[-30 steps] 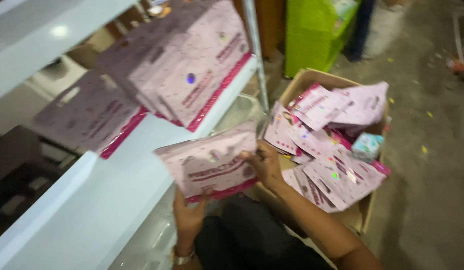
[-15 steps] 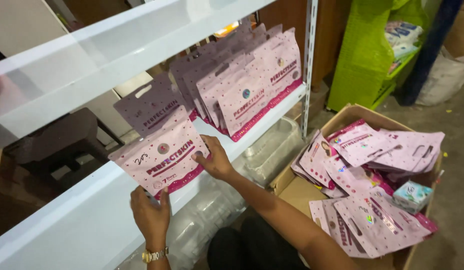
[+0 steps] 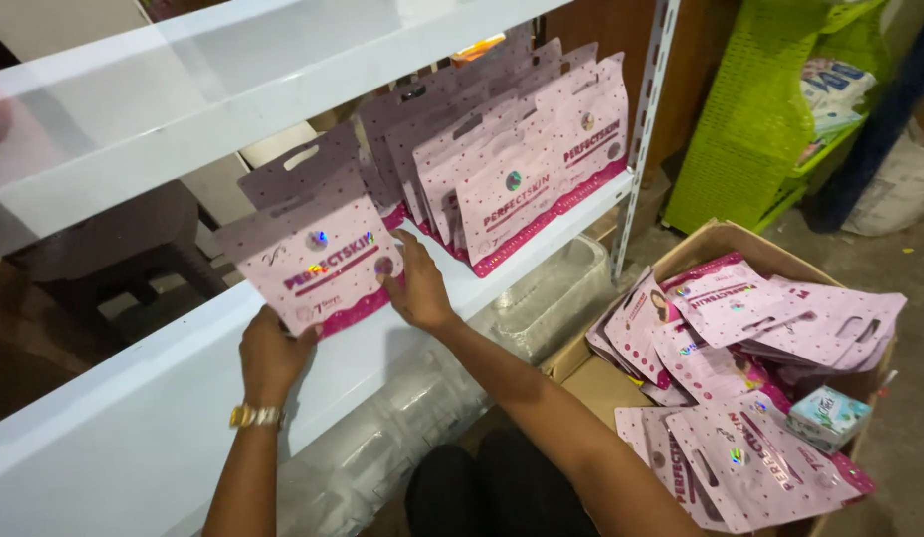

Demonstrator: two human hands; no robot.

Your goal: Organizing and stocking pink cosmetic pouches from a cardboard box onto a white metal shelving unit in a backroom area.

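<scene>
A person's two bare hands hold a small stack of pink pouches (image 3: 318, 261) upright on a white shelf (image 3: 134, 438), seen from above. The left hand (image 3: 271, 353), with a gold watch (image 3: 255, 416) at the wrist, grips the stack's lower left corner, fingers curled around the bottom edge. The right hand (image 3: 414, 288) presses flat against the stack's right side, thumb at the front and fingers spread, so the pouches are grasped between both hands. The stack's bottom edge rests on the shelf surface (the front pouch is pale pink with a darker pink band along the bottom and a hanging slot at the top).

Just to the right on the same shelf, a row of matching pouches (image 3: 522, 169) stands leaning back, overlapping one another, near but not touching the held stack. A second white shelf (image 3: 233, 70) runs above. Clear plastic containers (image 3: 402, 428) sit beneath the lower shelf.

On the floor to the right, an open cardboard box (image 3: 721, 244) holds many more of the same pink pouches lying loose, along with a small light-blue carton (image 3: 828, 416) near its right edge. Behind the box stands a bright green plastic rack (image 3: 755, 119).
</scene>
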